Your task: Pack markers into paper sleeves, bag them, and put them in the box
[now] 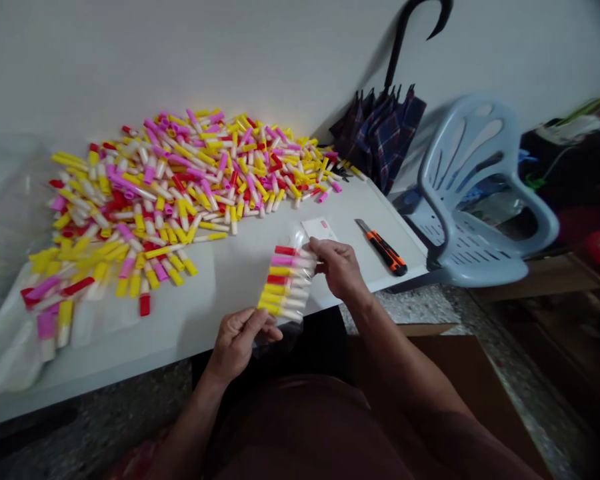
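Note:
Between my hands is a clear plastic bag [286, 283] with a row of several small tubes, each white at one end and yellow, red or pink at the other. My left hand [239, 339] pinches its lower left corner. At the upper right edge, my right hand [336, 263] grips the bag between thumb and fingers. A white card [320, 228] lies on the table just behind the bag. Beyond it spreads a large heap of the same kind of tubes [195, 173]; their exact kind is not clear.
An orange and black utility knife [383, 248] lies on the white table [220, 267], right of my hands. A plaid umbrella [380, 133] leans against the wall. A light blue plastic chair [480, 200] stands beyond the table's right end. Clear plastic sheeting [10, 220] is at left.

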A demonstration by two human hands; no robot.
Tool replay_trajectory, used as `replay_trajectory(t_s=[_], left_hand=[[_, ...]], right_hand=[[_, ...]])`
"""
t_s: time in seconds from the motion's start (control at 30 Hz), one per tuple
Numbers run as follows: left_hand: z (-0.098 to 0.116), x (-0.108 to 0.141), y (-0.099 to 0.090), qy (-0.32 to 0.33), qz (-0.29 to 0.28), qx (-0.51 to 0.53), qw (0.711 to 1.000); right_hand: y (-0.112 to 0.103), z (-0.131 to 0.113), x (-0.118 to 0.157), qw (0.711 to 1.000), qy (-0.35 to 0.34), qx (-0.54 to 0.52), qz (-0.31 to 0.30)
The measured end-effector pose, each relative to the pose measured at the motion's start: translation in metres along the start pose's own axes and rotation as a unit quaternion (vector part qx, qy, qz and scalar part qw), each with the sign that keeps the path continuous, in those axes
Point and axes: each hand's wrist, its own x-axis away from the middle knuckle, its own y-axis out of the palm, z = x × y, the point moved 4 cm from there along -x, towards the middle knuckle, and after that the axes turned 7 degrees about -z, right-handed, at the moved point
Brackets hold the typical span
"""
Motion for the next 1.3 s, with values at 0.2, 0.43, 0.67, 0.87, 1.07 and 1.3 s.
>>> replay_trajectory(t_s=[0.2, 0.43, 0.67, 0.87, 1.07, 1.3], left_hand=[[0.004, 0.004, -0.008, 0.057, -0.014, -0.069, 0.996], [-0.003, 0.003, 0.01, -0.03, -0.088, -0.088, 0.992], [0.052, -0.028, -0.017, 0.012, -0.039, -0.122, 0.992], [0.046, -0.053, 0.003, -0.013, -0.036, -0.04, 0.998], [0.021, -0.038, 0.003, -0.023, 0.02, 0.023, 0.999], [0.027, -0.032, 0.0, 0.059, 0.065, -0.036, 0.996]], right_hand=[[-0.003, 0.006, -0.003, 0.997, 0.053, -0.041, -0.047], [-0.01, 0.001, 0.001, 1.0, 0.005, 0.011, -0.021], [0.004, -0.03, 0.004, 0.985, -0.109, 0.13, -0.035], [0.015, -0.031, 0.006, 0.979, -0.143, 0.146, 0.006], [0.014, -0.015, 0.014, 0.992, -0.082, 0.1, 0.003], [0.019, 0.0, 0.014, 0.998, 0.035, -0.025, -0.045]])
